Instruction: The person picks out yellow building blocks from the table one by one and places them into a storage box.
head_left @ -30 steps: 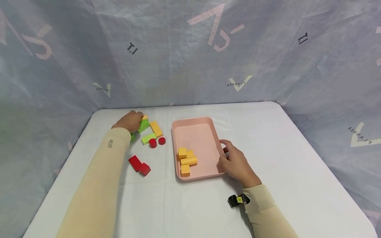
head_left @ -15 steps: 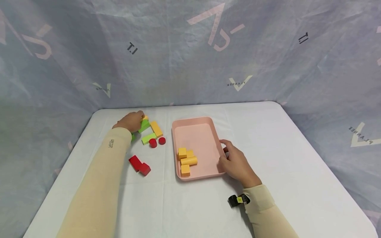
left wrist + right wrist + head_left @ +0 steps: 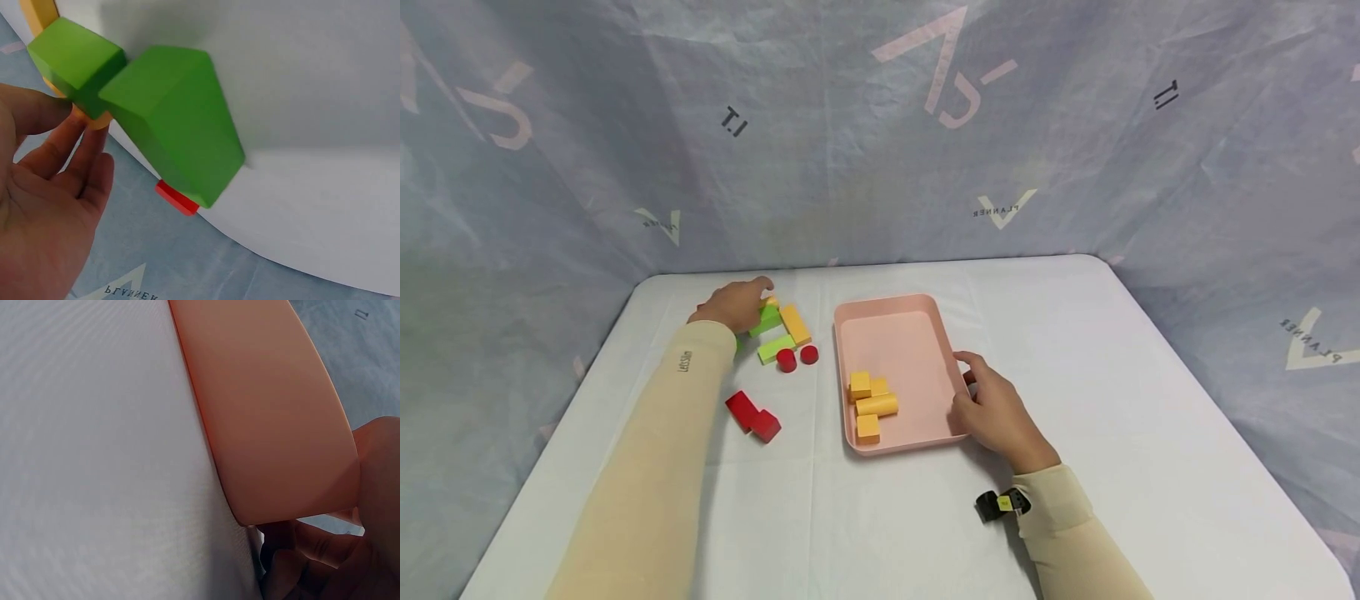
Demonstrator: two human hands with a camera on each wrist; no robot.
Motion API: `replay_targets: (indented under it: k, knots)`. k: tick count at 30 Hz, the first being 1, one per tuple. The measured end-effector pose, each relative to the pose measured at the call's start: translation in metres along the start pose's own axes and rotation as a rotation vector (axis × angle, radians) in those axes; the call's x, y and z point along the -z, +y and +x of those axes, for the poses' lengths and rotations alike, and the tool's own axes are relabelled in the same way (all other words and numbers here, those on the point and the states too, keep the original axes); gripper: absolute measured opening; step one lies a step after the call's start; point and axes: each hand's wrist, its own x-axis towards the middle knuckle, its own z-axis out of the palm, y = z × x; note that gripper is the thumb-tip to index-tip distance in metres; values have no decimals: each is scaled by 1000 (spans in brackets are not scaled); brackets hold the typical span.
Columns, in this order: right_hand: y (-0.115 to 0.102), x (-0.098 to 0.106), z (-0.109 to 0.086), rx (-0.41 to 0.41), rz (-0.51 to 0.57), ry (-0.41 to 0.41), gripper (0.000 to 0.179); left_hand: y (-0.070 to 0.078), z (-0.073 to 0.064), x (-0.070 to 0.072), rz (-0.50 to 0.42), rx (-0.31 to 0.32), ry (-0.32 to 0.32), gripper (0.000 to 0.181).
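Observation:
In the head view my left hand (image 3: pixel 730 304) is at the far left of the table, by a yellow block (image 3: pixel 771 302) and a green block (image 3: pixel 766 321). Its index finger reaches past the yellow block. In the left wrist view the thumb lies close to a green block (image 3: pixel 78 53); the fingers meet a yellow piece (image 3: pixel 99 120) largely hidden behind it. A larger green block (image 3: pixel 181 125) stands alongside. My right hand (image 3: pixel 1000 417) holds the right rim of a pink tray (image 3: pixel 902 333), thumb on the rim, other fingers curled under its corner in the right wrist view.
Several yellow blocks (image 3: pixel 868 429) lie at the tray's near left. Between tray and left arm are a yellow plank (image 3: pixel 794 324), a light green block (image 3: pixel 777 348), two red cylinders (image 3: pixel 786 360) and two red blocks (image 3: pixel 765 426). A red piece (image 3: pixel 177 198) shows behind the larger green block.
My left hand has shifted slightly right and its index finger has straightened out. The yellow block beside it has moved a little right. My right hand and the tray stay put.

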Motion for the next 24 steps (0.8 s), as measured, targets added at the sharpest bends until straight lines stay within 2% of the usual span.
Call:
replay_targets:
  k: [4, 6, 12, 15, 21, 24]
  knots:
    - [0, 0, 0, 1, -1, -1, 61, 3, 1, 0, -3, -57, -10, 61]
    - [0, 0, 0, 2, 1, -3, 61, 3, 2, 0, 1, -62, -20, 59]
    - [-1, 0, 0, 4, -11, 1, 61, 4, -1, 1, 1, 7, -57, 60]
    - [-1, 1, 0, 3, -17, 1, 61, 4, -2, 2, 4, 20, -69, 61]
    - [0, 0, 0, 7, -18, 0, 60, 2, 2, 3, 8, -53, -75, 60]
    - [-1, 0, -1, 6, -16, -1, 60, 3, 2, 3, 10, -54, -86, 60]
